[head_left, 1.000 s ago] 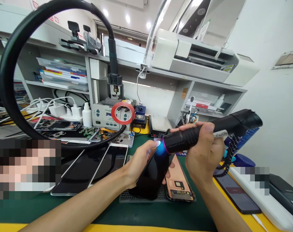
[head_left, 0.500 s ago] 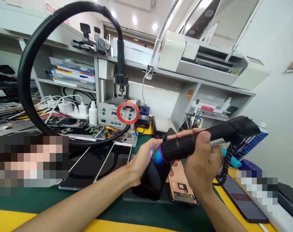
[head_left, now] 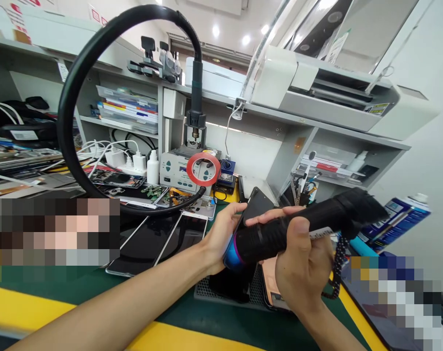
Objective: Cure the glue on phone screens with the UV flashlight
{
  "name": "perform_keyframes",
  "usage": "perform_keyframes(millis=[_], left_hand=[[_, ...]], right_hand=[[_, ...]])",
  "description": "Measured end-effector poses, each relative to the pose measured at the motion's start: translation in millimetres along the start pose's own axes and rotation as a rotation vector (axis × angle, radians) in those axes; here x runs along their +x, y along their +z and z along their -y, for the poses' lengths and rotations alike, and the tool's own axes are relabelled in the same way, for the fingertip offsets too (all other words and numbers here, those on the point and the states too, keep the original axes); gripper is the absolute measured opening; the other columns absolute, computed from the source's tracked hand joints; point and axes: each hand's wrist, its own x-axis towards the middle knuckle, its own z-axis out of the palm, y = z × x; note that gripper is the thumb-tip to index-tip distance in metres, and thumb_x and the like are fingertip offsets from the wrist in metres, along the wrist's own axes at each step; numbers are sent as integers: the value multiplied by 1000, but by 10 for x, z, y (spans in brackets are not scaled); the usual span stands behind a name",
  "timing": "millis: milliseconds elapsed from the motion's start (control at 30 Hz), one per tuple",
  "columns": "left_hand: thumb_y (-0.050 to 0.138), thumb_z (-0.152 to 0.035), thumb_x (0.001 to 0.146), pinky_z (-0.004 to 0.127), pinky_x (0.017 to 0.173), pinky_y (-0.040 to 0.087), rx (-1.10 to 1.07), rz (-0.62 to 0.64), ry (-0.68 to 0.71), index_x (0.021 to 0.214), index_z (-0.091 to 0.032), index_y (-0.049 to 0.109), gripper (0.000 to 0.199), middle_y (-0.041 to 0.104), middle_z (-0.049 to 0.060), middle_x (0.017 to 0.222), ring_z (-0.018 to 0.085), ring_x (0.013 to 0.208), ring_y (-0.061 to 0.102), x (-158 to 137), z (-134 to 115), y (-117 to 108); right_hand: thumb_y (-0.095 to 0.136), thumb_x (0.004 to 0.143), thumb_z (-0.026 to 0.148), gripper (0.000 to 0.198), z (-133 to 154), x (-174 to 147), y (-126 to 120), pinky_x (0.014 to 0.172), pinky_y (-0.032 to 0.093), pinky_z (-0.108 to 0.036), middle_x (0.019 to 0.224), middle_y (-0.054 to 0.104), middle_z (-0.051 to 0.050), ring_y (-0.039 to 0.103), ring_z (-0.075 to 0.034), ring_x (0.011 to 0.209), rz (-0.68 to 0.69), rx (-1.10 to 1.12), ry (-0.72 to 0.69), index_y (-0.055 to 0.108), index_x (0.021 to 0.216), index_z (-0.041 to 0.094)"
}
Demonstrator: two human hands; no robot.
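Note:
My left hand (head_left: pixel 221 236) is closed around the edge of a dark phone (head_left: pixel 257 204), which is tilted above the bench. In my right hand (head_left: pixel 303 268) is a thick black flashlight (head_left: pixel 329 210) with a purple ring at its head and a dotted wrist strap. Its head is close to the phone's near end, where blue-violet light shows on the surface. Below lies another black phone (head_left: pixel 230 287) on a grey perforated pad (head_left: pixel 205 291). A copper-coloured phone part (head_left: pixel 270 275) beside it is partly hidden by my right hand.
White-framed phone screens (head_left: pixel 146 243) lie left of my hands. Behind them, a thick black hose (head_left: pixel 66 112) loops from a rework station (head_left: pixel 175 170) with a red tape roll (head_left: pixel 190 170) on its front. A blue can (head_left: pixel 407 219) stands at right, near a large phone (head_left: pixel 371 292).
The flashlight's head has moved down toward the phone's near end, and the lit patch with it. The phone's far end shows more. The whole view has turned a little left.

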Motion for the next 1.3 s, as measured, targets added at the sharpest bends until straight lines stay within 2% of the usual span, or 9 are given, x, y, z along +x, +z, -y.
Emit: perform_keyframes(millis=[100, 167, 433, 600, 900, 1000, 1100, 1200, 1300], left_hand=[[44, -42, 90, 29, 73, 52, -15, -18, 25, 84, -9, 70, 43, 73, 13, 83, 22, 75, 69, -16, -24, 25], [45, -43, 89, 30, 74, 52, -22, -31, 36, 85, -9, 71, 43, 73, 13, 83, 23, 76, 69, -19, -42, 26], [40, -47, 91, 28, 59, 49, -32, -78, 55, 67, -13, 66, 49, 63, 7, 57, 19, 54, 61, -25, -147, -3], [38, -45, 93, 28, 62, 51, -15, -127, 96, 76, -9, 70, 51, 72, 12, 69, 20, 60, 67, -64, -224, 24], [46, -46, 91, 30, 71, 55, -56, -164, 112, 85, -7, 72, 47, 76, 14, 80, 22, 69, 71, -63, -236, -2], [47, -45, 91, 29, 67, 55, -49, -173, 113, 84, -8, 71, 44, 75, 12, 76, 21, 65, 70, -54, -242, -22], [47, -46, 92, 30, 67, 57, 1, -115, 109, 93, -9, 71, 44, 75, 12, 81, 21, 69, 71, -29, -243, -44], [48, -49, 93, 34, 62, 58, 156, -52, 96, 102, -10, 70, 46, 74, 12, 85, 22, 66, 70, 11, -219, -51], [60, -53, 88, 33, 58, 58, 352, -119, 95, 94, -11, 67, 43, 70, 11, 84, 20, 64, 68, 48, -166, -59]], right_hand=[[46, 101, 39, 17, -36, -39, 4, 76, 60, -39, 85, 68, -2, 70, -19, 76, 38, 40, -2, 50, 104, 23], [45, 101, 38, 16, -51, -49, -1, 77, 60, -40, 85, 68, -1, 70, -19, 76, 48, 30, -5, 51, 105, 23], [46, 101, 41, 19, -25, -22, -11, 74, 61, -41, 82, 68, -1, 71, -19, 74, 34, -12, 5, 49, 103, 22], [48, 100, 41, 20, 10, 43, -30, 72, 61, -37, 79, 68, 0, 71, -18, 70, -5, -39, 10, 49, 99, 22], [52, 97, 47, 27, 23, 115, -34, 68, 62, -38, 73, 68, -1, 71, -19, 66, -67, -28, 21, 47, 97, 20], [52, 96, 48, 29, 23, 127, -45, 68, 62, -38, 73, 68, -1, 71, -20, 65, -81, -45, 20, 47, 97, 20], [52, 95, 52, 32, 25, 190, -70, 63, 61, -36, 72, 67, -1, 71, -21, 64, -141, -78, 17, 47, 96, 20], [52, 93, 58, 37, 13, 337, -132, 50, 56, -31, 69, 66, -1, 69, -21, 57, -273, -108, 22, 46, 95, 21], [50, 91, 62, 40, -38, 541, -263, 44, 51, -29, 70, 65, -1, 67, -22, 55, -436, -150, 51, 45, 97, 23]])
